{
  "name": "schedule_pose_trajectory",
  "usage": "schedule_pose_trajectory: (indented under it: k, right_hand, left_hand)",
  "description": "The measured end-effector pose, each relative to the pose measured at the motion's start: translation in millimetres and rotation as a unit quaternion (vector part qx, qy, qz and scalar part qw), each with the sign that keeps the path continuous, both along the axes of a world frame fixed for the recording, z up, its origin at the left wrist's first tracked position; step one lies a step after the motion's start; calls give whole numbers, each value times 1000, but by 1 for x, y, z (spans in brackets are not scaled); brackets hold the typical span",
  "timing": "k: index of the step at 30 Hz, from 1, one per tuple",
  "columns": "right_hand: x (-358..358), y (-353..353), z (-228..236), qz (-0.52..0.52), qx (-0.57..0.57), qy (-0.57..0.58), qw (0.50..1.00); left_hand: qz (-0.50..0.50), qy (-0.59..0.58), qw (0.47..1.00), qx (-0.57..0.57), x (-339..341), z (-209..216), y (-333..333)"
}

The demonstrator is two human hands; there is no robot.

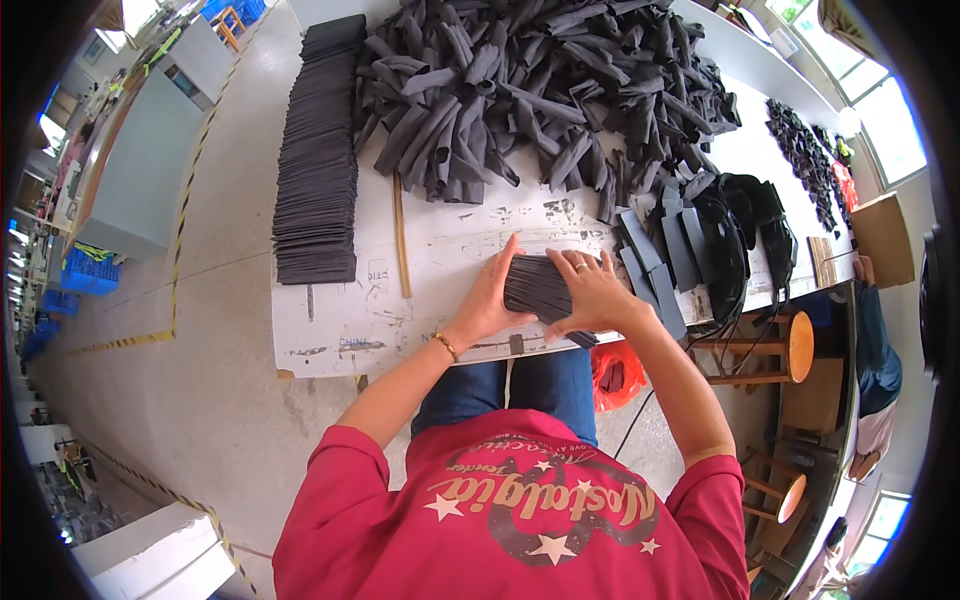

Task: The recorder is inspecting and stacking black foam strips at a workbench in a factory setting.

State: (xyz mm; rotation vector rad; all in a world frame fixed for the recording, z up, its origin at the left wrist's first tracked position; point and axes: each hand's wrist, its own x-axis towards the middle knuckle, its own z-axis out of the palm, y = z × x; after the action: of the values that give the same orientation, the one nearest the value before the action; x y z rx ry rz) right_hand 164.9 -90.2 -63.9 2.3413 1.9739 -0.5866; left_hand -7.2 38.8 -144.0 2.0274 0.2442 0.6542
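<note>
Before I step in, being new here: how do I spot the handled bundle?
On the white table, look to the near edge, nearer than the dark heap. The left hand and right hand enclose a dark bundle. Unlike the longer stack at left, it is held.

Wooden stool (799, 347) right of grip; brown cardboard (884, 240) farther right, slightly beyond. Blue crate (90, 271) far left of grip, striped floor tape (150, 339) between crate and grip.
</note>
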Motion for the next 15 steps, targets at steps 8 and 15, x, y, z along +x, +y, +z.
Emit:
schedule_pose_trajectory:
  k: [8, 15]
  right_hand:
    - [-8, -2, -4, 1, 5, -42, 999]
    - [-7, -8, -6, -6, 56, 10, 998]
  left_hand:
    - [8, -10, 1000, -21, 1, -4, 0]
    - [-22, -10, 996, -84, 0, 7, 0]
